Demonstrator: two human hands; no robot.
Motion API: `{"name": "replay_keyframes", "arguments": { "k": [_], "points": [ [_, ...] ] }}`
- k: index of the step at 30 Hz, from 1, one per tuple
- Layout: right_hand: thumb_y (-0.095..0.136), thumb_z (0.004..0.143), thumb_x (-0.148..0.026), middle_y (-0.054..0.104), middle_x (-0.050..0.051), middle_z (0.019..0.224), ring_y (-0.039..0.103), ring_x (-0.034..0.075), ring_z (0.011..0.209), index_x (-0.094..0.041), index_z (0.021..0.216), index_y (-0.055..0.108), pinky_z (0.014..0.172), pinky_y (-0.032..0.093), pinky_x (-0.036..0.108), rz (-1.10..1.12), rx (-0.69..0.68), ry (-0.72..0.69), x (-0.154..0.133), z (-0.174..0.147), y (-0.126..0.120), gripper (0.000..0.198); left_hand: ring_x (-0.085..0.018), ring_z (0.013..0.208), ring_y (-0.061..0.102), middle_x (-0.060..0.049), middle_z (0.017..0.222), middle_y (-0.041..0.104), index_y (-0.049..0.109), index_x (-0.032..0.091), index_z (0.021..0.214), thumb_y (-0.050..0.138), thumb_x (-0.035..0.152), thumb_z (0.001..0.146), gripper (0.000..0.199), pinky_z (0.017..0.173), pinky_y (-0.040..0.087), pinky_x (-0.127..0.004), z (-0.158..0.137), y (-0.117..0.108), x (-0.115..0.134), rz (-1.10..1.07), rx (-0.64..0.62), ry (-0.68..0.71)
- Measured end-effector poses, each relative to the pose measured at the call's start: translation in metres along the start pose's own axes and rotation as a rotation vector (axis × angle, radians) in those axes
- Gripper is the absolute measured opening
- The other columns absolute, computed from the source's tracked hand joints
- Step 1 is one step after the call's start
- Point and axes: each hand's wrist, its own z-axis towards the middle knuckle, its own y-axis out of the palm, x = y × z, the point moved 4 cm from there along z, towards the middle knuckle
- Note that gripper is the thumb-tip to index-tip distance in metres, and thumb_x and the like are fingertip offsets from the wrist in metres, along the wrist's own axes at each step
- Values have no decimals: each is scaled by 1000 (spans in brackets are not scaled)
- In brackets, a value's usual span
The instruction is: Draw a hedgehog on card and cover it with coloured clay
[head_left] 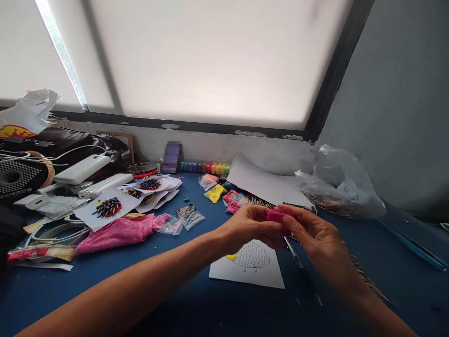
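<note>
A lump of bright pink modelling clay [276,216] is held up between both hands over the table. My left hand [247,224] pinches its left side, and my right hand [312,236] grips its right side with the thumb across the front. Below them lies a white sheet with a drawing [251,276]: a rounded, line-filled animal body with small legs and a yellow patch [231,257] at its left end. My left hand hides part of this sheet. A clear pen [293,253] lies beside the sheet, under my right hand.
Behind my hands are small clay packets [215,193], white papers [264,180] and a plastic bag [345,187]. Left stand decorated cards [107,208], a pink cloth [119,235], power banks [82,169] and cables. Thin striped pieces [372,283] lie by my right forearm.
</note>
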Motion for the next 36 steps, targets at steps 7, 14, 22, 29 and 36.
{"name": "replay_keyframes", "arguments": {
  "k": [7, 14, 22, 29, 36],
  "points": [
    [68, 80, -56, 75, 7, 99, 69, 22, 83, -21, 95, 75, 80, 57, 34, -37, -27, 15, -4, -1, 2, 38, -16, 65, 69, -12, 88, 71, 63, 10, 100, 70, 62, 76, 58, 59, 52, -27, 2, -9, 8, 239, 40, 23],
    [64, 75, -67, 69, 2, 69, 60, 17, 60, -22, 88, 74, 55, 49, 28, -216, -30, 110, -10, 2, 1, 48, -14, 69, 68, -10, 87, 70, 66, 10, 100, 67, 57, 81, 51, 62, 52, -24, 0, -16, 13, 262, 152, 72],
    [69, 73, -62, 65, 0, 61, 52, 14, 54, -22, 77, 72, 50, 42, 26, -222, -99, 104, -17, 4, 4, 40, -13, 67, 66, -7, 79, 70, 70, 9, 96, 73, 51, 78, 46, 71, 54, -28, 2, -16, 12, 162, 183, 98],
    [69, 73, -62, 66, 1, 66, 57, 16, 60, -24, 77, 75, 54, 48, 26, -164, -108, 123, 0, -6, -7, 39, -14, 73, 68, -10, 87, 70, 68, 9, 106, 71, 47, 83, 44, 76, 54, -29, -1, -11, 4, 98, 21, 49],
    [65, 80, -60, 66, 2, 70, 59, 16, 63, -25, 87, 76, 57, 50, 25, -118, -101, 87, 3, -5, -5, 38, -15, 70, 68, -10, 87, 70, 66, 9, 104, 87, 37, 64, 53, 73, 54, -32, 1, -13, 3, 55, 48, 45]
  ]
}}
